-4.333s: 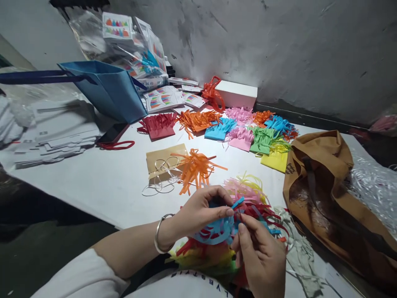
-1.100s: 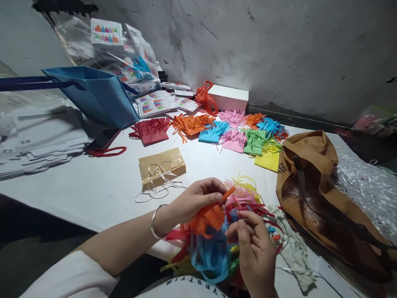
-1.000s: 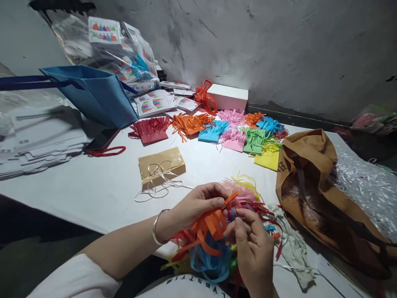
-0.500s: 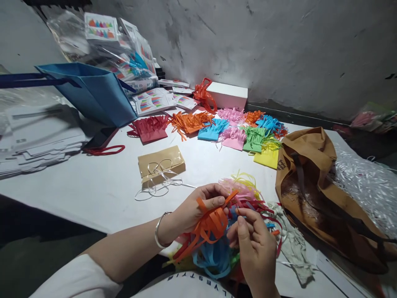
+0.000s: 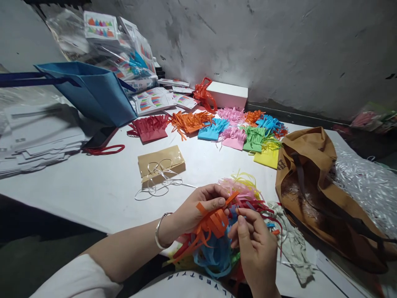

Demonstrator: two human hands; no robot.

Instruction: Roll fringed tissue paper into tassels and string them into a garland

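Note:
My left hand (image 5: 198, 207), with a silver bangle on its wrist, is closed on an orange fringed paper piece (image 5: 211, 223) at the near edge of the table. My right hand (image 5: 256, 248) pinches that same bundle of strips just to the right. Under the orange piece lies a blue fringed piece (image 5: 214, 256), with red, yellow and green strips beneath it. A pink and yellow fringed pile (image 5: 245, 186) sits just beyond my fingers.
Rows of fringed paper in red (image 5: 150, 127), orange, blue, pink, green and yellow (image 5: 269, 155) lie at the back. A tan card with clear loops (image 5: 161, 162), a blue bag (image 5: 89, 92), a white box (image 5: 228, 94) and a brown bag (image 5: 316, 182) stand around.
An orange piece that lay on the table earlier is now in my hands on top of the blue one. Over the last second my fingers shifted only slightly along the strips.

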